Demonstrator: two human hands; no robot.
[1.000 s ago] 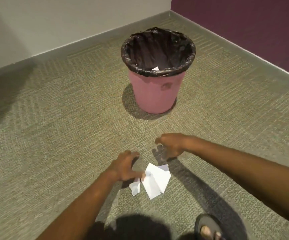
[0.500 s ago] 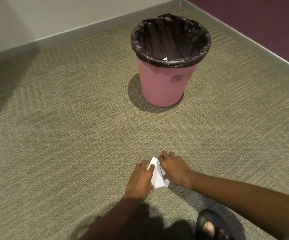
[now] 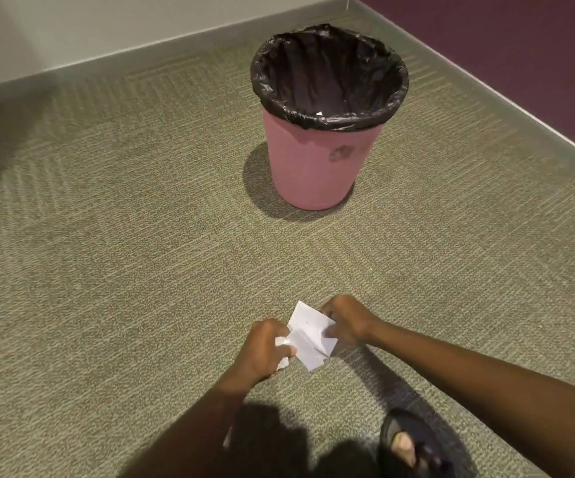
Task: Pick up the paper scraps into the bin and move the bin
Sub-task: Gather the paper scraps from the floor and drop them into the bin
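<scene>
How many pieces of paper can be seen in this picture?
3: a large piece held between the left hand and the right hand, a small crumpled piece in the left hand, and a tiny piece inside the bin. More may be hidden.

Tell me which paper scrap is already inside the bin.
The tiny white scrap inside the bin's black liner; the left hand grips the crumpled scrap, the right hand pinches the folded sheet.

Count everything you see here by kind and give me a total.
Bins: 1, the pink bin.
Paper scraps: 3, the large scrap between left hand and right hand, the small scrap in the left hand, the tiny scrap in the bin.
Sandals: 1, the black sandal.
Total: 5.
</scene>
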